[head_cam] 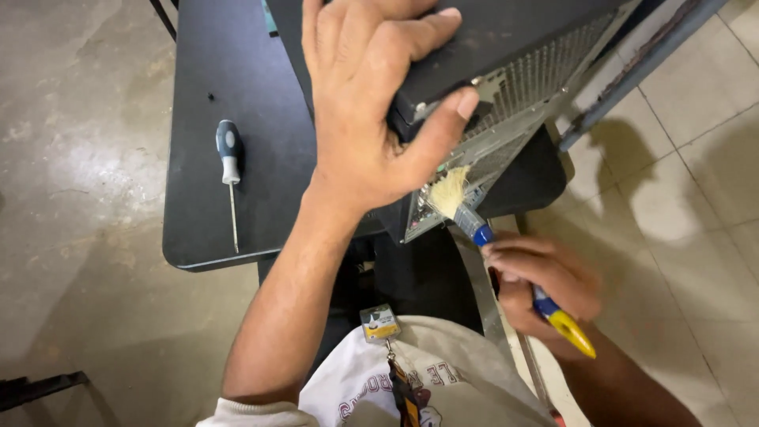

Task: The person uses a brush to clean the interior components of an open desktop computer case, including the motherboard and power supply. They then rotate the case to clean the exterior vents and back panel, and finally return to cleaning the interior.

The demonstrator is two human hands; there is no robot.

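The computer case (506,71) is cut off by the top of the frame and partly hidden by the left hand (371,103); its perforated rear panel is turned toward the near edge of the table (237,79). The left hand is laid over the case's near corner, fingers spread on top, thumb pressed beneath, arm extended. The brush (474,221) is clasped in the closed grip of the right hand (541,285) just off the table's near right corner, its bristles touching the panel, its yellow handle end protruding. A screwdriver (230,170) lies near the table's left edge.
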